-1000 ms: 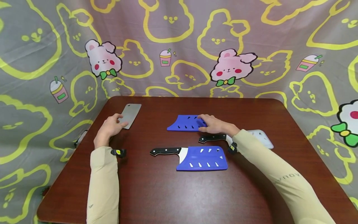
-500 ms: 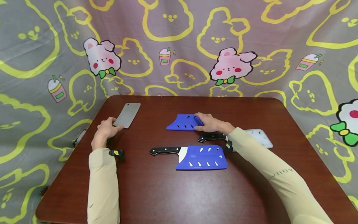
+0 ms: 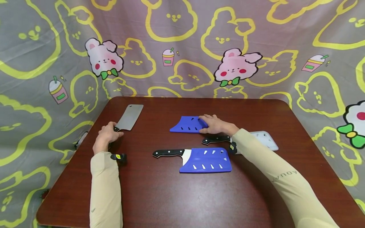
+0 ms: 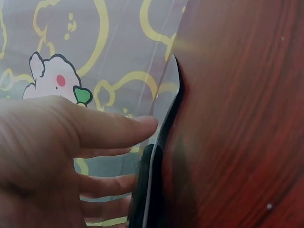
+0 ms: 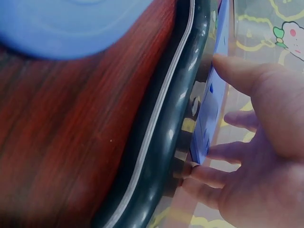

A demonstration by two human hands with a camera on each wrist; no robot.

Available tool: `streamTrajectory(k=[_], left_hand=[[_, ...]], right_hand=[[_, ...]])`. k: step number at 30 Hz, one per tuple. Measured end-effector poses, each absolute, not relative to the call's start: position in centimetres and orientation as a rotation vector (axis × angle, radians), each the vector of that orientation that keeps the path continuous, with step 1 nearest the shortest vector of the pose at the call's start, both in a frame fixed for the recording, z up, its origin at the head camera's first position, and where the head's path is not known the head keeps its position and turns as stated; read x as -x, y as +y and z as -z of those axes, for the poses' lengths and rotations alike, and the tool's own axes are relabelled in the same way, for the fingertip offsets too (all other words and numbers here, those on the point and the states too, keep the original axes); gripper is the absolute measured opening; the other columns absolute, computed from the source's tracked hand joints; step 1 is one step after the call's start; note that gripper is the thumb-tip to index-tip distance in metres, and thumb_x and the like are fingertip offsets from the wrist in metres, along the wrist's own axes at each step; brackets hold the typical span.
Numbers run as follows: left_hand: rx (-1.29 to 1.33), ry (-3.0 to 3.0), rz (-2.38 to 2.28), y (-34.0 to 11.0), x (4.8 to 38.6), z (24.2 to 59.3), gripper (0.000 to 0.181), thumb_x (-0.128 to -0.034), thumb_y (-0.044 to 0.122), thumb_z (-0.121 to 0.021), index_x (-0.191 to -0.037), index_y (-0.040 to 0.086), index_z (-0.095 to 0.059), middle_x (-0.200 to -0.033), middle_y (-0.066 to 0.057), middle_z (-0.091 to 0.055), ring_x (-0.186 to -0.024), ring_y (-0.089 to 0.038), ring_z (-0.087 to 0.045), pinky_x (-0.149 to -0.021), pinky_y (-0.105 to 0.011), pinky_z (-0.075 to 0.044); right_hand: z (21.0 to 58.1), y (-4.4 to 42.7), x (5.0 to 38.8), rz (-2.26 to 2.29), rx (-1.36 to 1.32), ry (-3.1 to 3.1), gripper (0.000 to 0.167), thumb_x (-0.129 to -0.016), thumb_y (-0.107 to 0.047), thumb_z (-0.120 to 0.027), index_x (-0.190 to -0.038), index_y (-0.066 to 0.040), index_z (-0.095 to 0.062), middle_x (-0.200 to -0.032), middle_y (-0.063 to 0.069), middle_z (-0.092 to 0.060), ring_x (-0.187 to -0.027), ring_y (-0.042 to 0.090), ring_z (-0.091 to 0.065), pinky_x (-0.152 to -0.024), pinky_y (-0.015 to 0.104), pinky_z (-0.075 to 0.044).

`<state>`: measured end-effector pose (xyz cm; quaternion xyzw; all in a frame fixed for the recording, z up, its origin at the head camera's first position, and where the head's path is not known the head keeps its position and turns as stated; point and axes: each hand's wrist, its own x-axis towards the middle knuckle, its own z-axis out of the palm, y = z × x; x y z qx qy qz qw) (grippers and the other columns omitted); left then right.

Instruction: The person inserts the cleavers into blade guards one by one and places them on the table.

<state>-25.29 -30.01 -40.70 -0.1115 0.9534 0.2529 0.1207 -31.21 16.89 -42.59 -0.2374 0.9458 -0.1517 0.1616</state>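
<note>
As a person in pale yellow sleeves (image 3: 105,186) reaches across a reddish-brown wooden table (image 3: 159,202), the nearest object is a cleaver in a blue slotted sheath (image 3: 204,161), lying flat, its black riveted handle pointing left. A small black device (image 3: 121,157) sits on the left wrist, and a similar one is on the right. Slightly beyond the sheathed cleaver, a second black riveted handle (image 3: 215,139) emerges from under the right sleeve; a whitish slotted sheath (image 3: 266,140) shows on the other side of the sleeve, but the arm hides whether the two are joined. To the left, the left hand (image 3: 106,134) is spread around the handle of a bare steel cleaver (image 3: 130,117): the wrist view shows the thumb straight and apart from the handle, the other fingers reaching to its far side. That cleaver's rectangular blade lies flat, angled away toward the table's far left corner. Near the middle, the right hand (image 3: 215,125) holds the right end of an unfilled blue slotted sheath (image 3: 183,124), thumb at the near edge, fingers at the far edge. Behind the table hangs a grey-pink cloth backdrop (image 3: 158,76) printed with yellow-outlined animals, pink rabbit faces with green bows, and drink cups.
</note>
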Motion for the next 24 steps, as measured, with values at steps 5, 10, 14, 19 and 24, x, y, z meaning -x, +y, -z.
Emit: streamTrajectory(k=[5, 10, 14, 19, 24], left_hand=[[0.352, 2.775, -0.721, -30.4, 25.2, 41.0, 0.066, -0.0954, 0.022, -0.058, -0.146, -0.005, -0.025, -0.143, -0.041, -0.025, -0.132, -0.06, -0.022, -0.104, -0.068, -0.029], [0.347, 2.767, -0.701, -30.8, 25.0, 41.1, 0.064, -0.0937, 0.017, -0.059, -0.144, -0.005, -0.027, -0.14, -0.04, -0.031, -0.126, -0.056, -0.033, -0.103, -0.065, -0.033], [0.33, 2.743, -0.69, -30.9, 24.9, 41.0, 0.063, -0.0933, 0.014, -0.058, -0.144, -0.007, -0.027, -0.141, -0.039, -0.034, -0.123, -0.05, -0.04, -0.104, -0.062, -0.036], [0.322, 2.707, -0.683, -31.0, 24.9, 40.8, 0.062, -0.0934, 0.013, -0.055, -0.145, -0.007, -0.026, -0.143, -0.037, -0.034, -0.123, -0.049, -0.041, -0.103, -0.063, -0.037], [0.286, 2.709, -0.634, -31.1, 25.0, 40.7, 0.063, -0.0917, 0.014, -0.053, -0.143, -0.011, -0.027, -0.14, -0.038, -0.036, -0.12, -0.048, -0.043, -0.102, -0.061, -0.039]], right_hand=[[42.4, 16.8, 31.1, 0.461, 0.658, 2.705, 0.08, -0.088, -0.045, -0.07, -0.153, -0.018, -0.031, -0.155, 0.019, -0.031, -0.135, 0.041, -0.03, -0.108, 0.06, -0.033], [42.4, 16.8, 30.9, 0.53, 0.644, 2.722, 0.084, -0.082, -0.043, -0.077, -0.15, -0.019, -0.034, -0.144, 0.021, -0.034, -0.127, 0.039, -0.028, -0.104, 0.059, -0.036], [42.5, 16.7, 30.8, 0.532, 0.66, 2.797, 0.092, -0.076, -0.043, -0.083, -0.149, -0.017, -0.034, -0.131, 0.022, -0.033, -0.118, 0.038, -0.027, -0.096, 0.052, -0.04], [42.5, 16.4, 30.3, 0.514, 0.705, 2.906, 0.1, -0.07, -0.042, -0.088, -0.148, -0.012, -0.033, -0.118, 0.02, -0.028, -0.11, 0.036, -0.026, -0.079, 0.041, -0.042], [42.6, 16.1, 29.9, 0.633, 0.698, 2.969, 0.093, -0.072, -0.034, -0.088, -0.144, -0.008, -0.035, -0.115, 0.019, -0.026, -0.109, 0.035, -0.027, -0.08, 0.041, -0.041]])
